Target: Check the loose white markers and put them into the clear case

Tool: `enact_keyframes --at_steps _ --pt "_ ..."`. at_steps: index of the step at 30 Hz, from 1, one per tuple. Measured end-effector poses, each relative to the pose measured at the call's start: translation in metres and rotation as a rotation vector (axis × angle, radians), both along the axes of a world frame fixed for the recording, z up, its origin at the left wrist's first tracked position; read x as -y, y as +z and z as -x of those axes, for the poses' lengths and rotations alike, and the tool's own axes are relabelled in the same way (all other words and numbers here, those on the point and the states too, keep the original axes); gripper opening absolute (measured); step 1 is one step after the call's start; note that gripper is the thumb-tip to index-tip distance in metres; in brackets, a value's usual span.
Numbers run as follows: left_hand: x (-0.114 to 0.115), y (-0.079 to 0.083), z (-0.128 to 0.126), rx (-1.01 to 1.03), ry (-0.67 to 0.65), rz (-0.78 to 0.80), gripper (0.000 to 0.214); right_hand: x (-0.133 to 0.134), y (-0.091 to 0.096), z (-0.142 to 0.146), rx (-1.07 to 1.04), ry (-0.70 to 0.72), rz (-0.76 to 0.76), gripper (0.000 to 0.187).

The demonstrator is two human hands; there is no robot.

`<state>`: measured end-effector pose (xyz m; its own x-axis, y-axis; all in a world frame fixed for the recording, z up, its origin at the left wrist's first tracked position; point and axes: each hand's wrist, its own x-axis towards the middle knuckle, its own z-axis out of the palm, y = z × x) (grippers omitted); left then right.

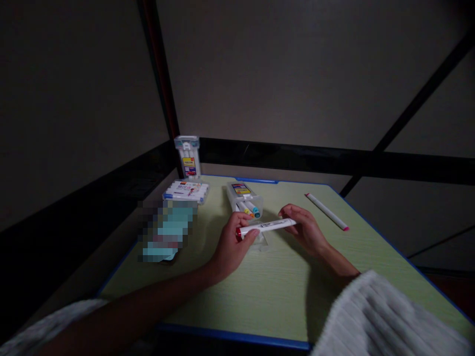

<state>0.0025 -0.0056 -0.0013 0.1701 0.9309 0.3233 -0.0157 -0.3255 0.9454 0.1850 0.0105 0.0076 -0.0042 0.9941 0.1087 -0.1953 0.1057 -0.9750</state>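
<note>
I register low light, dark grey walls with black trim, and a pale green, blue-edged desk near their corner.
</note>
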Motion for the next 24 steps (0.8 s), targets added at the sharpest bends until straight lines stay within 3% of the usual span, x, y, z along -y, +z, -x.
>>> enact_keyframes --at_steps 24 --pt "0.0016 0.0009 -0.0006 0.014 0.002 0.042 0.019 0.0008 -0.0004 0.0002 -0.003 0.011 0.002 0.017"
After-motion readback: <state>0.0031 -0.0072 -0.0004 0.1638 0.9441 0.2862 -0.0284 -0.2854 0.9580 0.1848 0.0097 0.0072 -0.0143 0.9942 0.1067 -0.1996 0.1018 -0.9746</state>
